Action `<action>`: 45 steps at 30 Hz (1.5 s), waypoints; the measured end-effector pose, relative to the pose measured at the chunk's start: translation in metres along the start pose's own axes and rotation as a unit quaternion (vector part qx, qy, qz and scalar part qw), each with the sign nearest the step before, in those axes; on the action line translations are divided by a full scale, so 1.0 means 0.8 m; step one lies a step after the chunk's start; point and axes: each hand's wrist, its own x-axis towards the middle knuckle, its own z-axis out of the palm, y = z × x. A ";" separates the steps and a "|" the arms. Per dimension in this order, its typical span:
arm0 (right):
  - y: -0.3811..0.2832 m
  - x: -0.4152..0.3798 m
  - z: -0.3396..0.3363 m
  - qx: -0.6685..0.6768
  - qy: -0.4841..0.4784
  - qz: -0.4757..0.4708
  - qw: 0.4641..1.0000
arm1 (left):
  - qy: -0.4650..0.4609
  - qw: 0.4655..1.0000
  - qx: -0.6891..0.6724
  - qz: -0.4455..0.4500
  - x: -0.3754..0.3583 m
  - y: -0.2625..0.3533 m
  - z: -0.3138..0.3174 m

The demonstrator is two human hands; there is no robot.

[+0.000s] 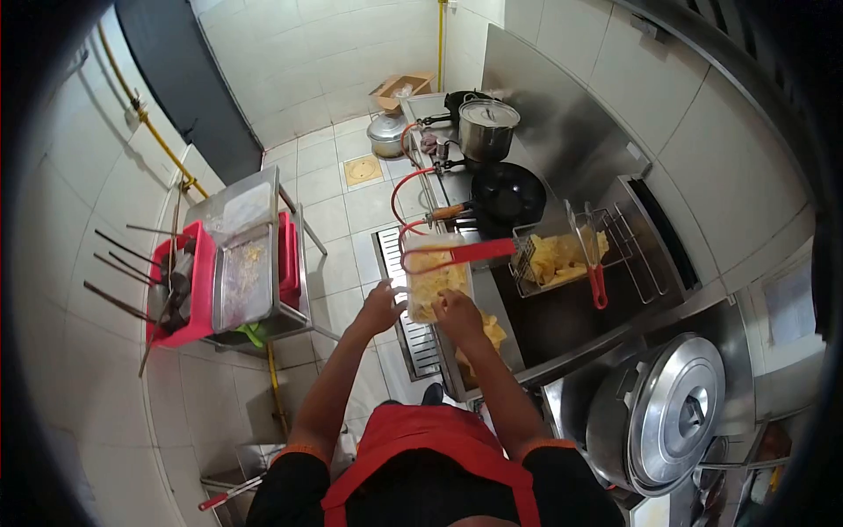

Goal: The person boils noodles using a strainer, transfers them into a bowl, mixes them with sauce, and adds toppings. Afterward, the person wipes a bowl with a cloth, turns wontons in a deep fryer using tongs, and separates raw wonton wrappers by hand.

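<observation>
A translucent plastic container [469,279] filled with yellow pieces of food sits at the counter's front edge, above the floor grate. At its left side, my left hand [381,307] has its fingers bent around the rim. My right hand [458,318] reaches over the near right corner with curled fingers; whatever they pinch is hidden. A wire fry basket [525,283] holding more yellow pieces [555,260] rests on the fryer, and its red handle [479,252] crosses above the container. Beside my right hand, further yellow pieces [493,334] lie on the counter.
A red-handled utensil [598,283] leans in the basket. Beyond are a black wok [509,195] and a steel pot [486,140]. A large lidded pot [680,413] stands at right. On the left, a steel cart [290,303] carries a pink bin [204,299] of long-handled utensils and a tray [245,279].
</observation>
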 end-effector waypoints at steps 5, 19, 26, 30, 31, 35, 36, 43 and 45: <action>0.034 0.048 0.064 -0.204 0.010 0.064 0.977 | -0.034 0.997 0.062 0.031 0.047 -0.027 0.010; 0.032 0.053 0.045 0.501 0.023 0.281 0.818 | -0.334 0.915 -0.116 0.193 0.165 -0.035 -0.022; 0.002 0.057 0.016 0.608 0.179 0.316 0.706 | -0.458 0.702 -0.537 -0.101 0.203 -0.027 0.009; -0.006 0.031 0.011 0.594 0.246 0.309 0.701 | -0.453 0.669 -0.554 -0.200 0.200 0.008 0.009; -0.012 0.023 0.003 0.610 0.253 0.313 0.683 | -0.451 0.660 -0.559 -0.220 0.196 0.016 0.012; 0.011 -0.030 0.017 0.668 0.287 0.346 0.593 | -0.508 0.657 -0.534 -0.160 0.177 0.036 0.030; 0.010 -0.043 0.019 0.682 0.303 0.328 0.579 | -0.524 0.649 -0.537 -0.129 0.172 0.046 0.029; 0.035 -0.113 0.000 0.648 0.399 0.282 0.584 | -0.446 0.792 -0.406 0.090 0.130 0.056 0.062; 0.065 -0.140 -0.011 0.584 0.418 0.327 0.615 | -0.427 0.850 -0.285 0.115 0.146 0.047 0.030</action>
